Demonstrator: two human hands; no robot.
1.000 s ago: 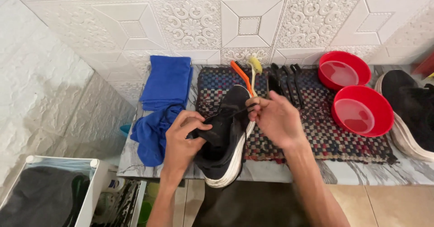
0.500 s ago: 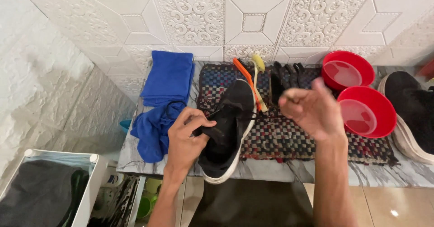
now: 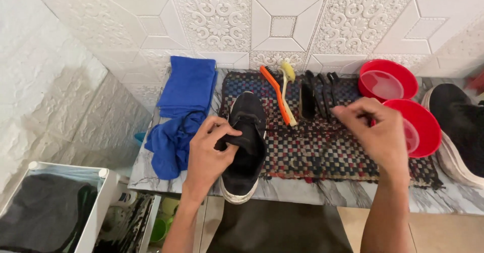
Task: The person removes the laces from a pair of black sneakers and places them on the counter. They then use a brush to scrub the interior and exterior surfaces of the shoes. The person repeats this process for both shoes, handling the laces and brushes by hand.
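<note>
Black fabric and a white sole mark the sneaker [image 3: 245, 147], which lies on the checked woven mat [image 3: 322, 147] with its heel over the front edge of the marble surface [image 3: 302, 190]. The left hand [image 3: 207, 154] pins its tongue, fingers closed on the cloth, seemingly to hold the shoe steady and open. The right hand [image 3: 379, 132] hovers right of the sneaker above the mat, fingers pinched narrowly together; whether they hold anything I cannot tell. Just right of the sneaker's toe lie two brushes, one orange [image 3: 275, 94], one yellow [image 3: 287, 89], and beyond them a row of dark pieces [image 3: 317, 94], perhaps insoles, propped as if to dry. Farther right stand two red bowls [image 3: 388, 79] of water and a second black shoe [image 3: 456, 127]. Left of the sneaker lie two blue cloths [image 3: 186, 89], one folded, one crumpled.
</note>
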